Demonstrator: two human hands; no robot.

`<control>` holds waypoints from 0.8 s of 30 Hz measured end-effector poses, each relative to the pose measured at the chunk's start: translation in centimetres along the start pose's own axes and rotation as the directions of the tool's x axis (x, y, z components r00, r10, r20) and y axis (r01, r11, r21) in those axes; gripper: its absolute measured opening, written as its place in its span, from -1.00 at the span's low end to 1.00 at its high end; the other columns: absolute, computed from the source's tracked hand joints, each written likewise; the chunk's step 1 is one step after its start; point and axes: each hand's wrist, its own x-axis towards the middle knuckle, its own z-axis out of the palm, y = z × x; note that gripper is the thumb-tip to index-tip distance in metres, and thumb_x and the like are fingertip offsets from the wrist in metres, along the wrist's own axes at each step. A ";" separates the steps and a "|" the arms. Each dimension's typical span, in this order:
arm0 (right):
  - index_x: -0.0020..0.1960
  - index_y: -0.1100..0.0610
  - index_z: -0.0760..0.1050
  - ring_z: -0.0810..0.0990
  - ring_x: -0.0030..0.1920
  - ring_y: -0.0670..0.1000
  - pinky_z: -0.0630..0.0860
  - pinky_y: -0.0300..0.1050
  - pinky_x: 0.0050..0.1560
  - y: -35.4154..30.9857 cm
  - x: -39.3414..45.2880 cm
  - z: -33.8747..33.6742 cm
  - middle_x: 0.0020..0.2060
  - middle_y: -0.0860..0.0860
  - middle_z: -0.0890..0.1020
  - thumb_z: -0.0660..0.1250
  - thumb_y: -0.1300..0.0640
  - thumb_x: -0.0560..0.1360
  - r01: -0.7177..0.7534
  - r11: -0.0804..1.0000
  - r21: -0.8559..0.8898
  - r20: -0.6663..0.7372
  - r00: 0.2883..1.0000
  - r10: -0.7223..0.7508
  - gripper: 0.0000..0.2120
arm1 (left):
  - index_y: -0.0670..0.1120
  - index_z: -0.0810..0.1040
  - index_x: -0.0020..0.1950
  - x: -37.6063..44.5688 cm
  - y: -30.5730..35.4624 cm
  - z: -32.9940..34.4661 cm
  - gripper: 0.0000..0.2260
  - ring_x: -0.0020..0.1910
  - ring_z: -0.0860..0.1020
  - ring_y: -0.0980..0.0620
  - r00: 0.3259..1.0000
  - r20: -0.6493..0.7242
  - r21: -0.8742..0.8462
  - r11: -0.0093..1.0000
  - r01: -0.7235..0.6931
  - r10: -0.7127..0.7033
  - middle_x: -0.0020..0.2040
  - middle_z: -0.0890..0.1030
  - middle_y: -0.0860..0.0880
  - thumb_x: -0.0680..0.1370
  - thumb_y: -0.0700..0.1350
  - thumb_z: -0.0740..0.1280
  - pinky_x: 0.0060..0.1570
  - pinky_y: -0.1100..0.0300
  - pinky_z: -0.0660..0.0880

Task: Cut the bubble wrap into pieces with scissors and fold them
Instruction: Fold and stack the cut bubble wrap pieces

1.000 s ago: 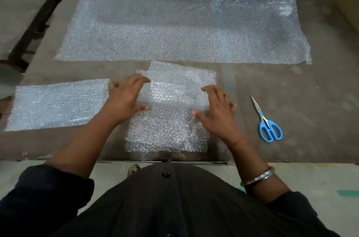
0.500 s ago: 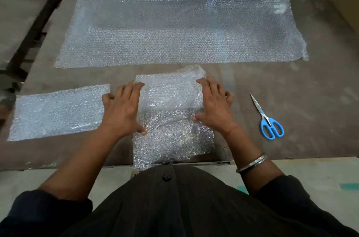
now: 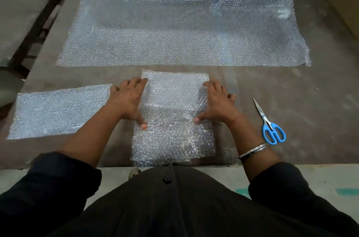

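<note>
Hands press flat on a folded bubble wrap piece (image 3: 172,120) at the table's (image 3: 291,100) near edge: left hand (image 3: 128,98) and right hand (image 3: 218,100) with fingers straight, thumbs spread inward. Blue-handled scissors (image 3: 269,122) lie just right.

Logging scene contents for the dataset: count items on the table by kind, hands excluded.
Cut bubble wrap pieces: 2, a folded piece under both hands and a flat piece
Bubble wrap roll with unrolled sheet: 1
Blue-handled scissors: 1
Total: 4

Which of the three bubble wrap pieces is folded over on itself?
The small centre piece between both hands; the left piece and the large sheet off the roll lie flat, single-layered.
</note>
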 end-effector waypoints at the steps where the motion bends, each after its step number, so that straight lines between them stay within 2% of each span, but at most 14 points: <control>1: 0.65 0.01 0.12 0.20 0.58 0.14 0.27 0.18 0.39 0.1 0.0 0.0 0.61 -0.01 0.14 0.75 -0.29 0.10 -0.003 1.000 0.006 0.005 1.000 0.003 0.32 | 0.06 -0.15 0.73 0.1 0.0 0.1 0.53 0.64 0.13 -0.21 1.000 0.006 0.004 1.000 0.001 -0.001 0.71 0.04 -0.02 0.01 0.42 0.70 0.48 -0.34 0.23; 8: 0.73 -0.07 -0.13 -0.05 0.71 0.19 0.09 0.37 0.59 1.1 0.2 -0.1 0.73 0.02 -0.11 0.71 -0.41 0.04 -0.071 0.996 0.062 0.057 0.996 0.067 0.54 | 0.06 -0.11 0.74 0.9 -0.7 0.8 0.52 0.63 0.08 -0.25 0.999 0.039 0.000 1.000 0.018 -0.018 0.67 0.01 -0.08 0.00 0.47 0.67 0.53 -0.36 0.19; 12: 0.72 -0.09 -0.35 -0.21 0.72 0.22 -0.06 0.54 0.60 1.7 0.3 0.3 0.73 0.00 -0.30 0.64 -0.50 0.11 -0.060 0.993 0.099 0.094 0.994 0.051 0.58 | 0.06 -0.23 0.73 1.2 -1.1 1.3 0.55 0.67 -0.08 -0.29 0.999 0.049 -0.030 0.999 0.019 -0.017 0.68 -0.18 -0.11 0.04 0.48 0.66 0.56 -0.38 0.11; 15: 0.74 -0.06 -0.29 -0.20 0.73 0.15 -0.16 0.45 0.59 1.1 0.2 0.5 0.74 -0.04 -0.26 0.44 -0.61 0.28 0.023 0.991 0.132 -0.043 0.999 -0.017 0.39 | 0.05 -0.29 0.73 1.2 -1.1 1.1 0.49 0.70 -0.15 -0.25 0.999 -0.028 -0.052 0.998 -0.034 0.033 0.72 -0.25 -0.09 0.11 0.64 0.48 0.58 -0.38 0.06; 17: 0.76 0.01 -0.23 -0.17 0.73 0.08 -0.16 0.31 0.61 0.0 0.5 0.8 0.75 -0.04 -0.22 0.24 -0.63 0.42 0.119 0.991 0.054 -0.128 0.985 -0.111 0.22 | 0.02 -0.28 0.73 1.6 -0.5 1.0 0.39 0.73 -0.16 -0.20 0.992 -0.103 -0.091 0.993 -0.080 0.071 0.75 -0.23 -0.10 0.18 0.79 0.15 0.61 -0.35 0.03; 18: 0.76 0.04 -0.23 -0.18 0.73 0.07 -0.20 0.27 0.63 -0.6 0.9 1.1 0.75 -0.02 -0.22 0.14 -0.60 0.50 0.167 0.986 -0.002 -0.126 0.978 -0.166 0.13 | 0.01 -0.29 0.74 2.0 0.0 1.2 0.33 0.73 -0.16 -0.18 0.987 -0.132 -0.092 0.990 -0.107 0.095 0.75 -0.22 -0.10 0.22 0.80 0.00 0.63 -0.32 0.00; 20: 0.75 0.06 -0.26 -0.23 0.73 0.05 -0.18 0.28 0.69 -1.4 1.7 2.1 0.74 0.01 -0.24 -0.04 -0.54 0.61 0.224 0.971 -0.082 -0.091 0.969 -0.231 -0.01 | -0.01 -0.35 0.72 2.7 1.0 2.2 0.17 0.73 -0.23 -0.14 0.977 -0.150 -0.070 0.984 -0.166 0.155 0.75 -0.27 -0.11 0.37 0.73 -0.14 0.67 -0.27 -0.07; 22: 0.75 0.04 -0.27 -0.27 0.72 0.03 -0.12 0.29 0.69 -1.7 2.3 3.2 0.74 0.01 -0.24 -0.21 -0.51 0.62 0.189 0.978 -0.090 -0.058 0.979 -0.194 -0.09 | -0.02 -0.42 0.70 3.3 1.3 3.8 0.04 0.71 -0.31 -0.09 0.973 -0.114 -0.043 0.977 -0.207 0.201 0.73 -0.34 -0.10 0.49 0.64 -0.19 0.69 -0.25 -0.12; 24: 0.75 0.02 -0.28 -0.29 0.72 0.02 -0.14 0.29 0.69 -1.5 2.6 4.1 0.73 -0.01 -0.24 -0.28 -0.50 0.61 0.130 0.989 -0.074 -0.036 0.990 -0.133 -0.11 | -0.03 -0.44 0.69 3.5 1.0 5.3 -0.01 0.69 -0.38 -0.06 0.973 -0.099 -0.044 0.976 -0.214 0.209 0.71 -0.39 -0.07 0.52 0.61 -0.24 0.69 -0.25 -0.13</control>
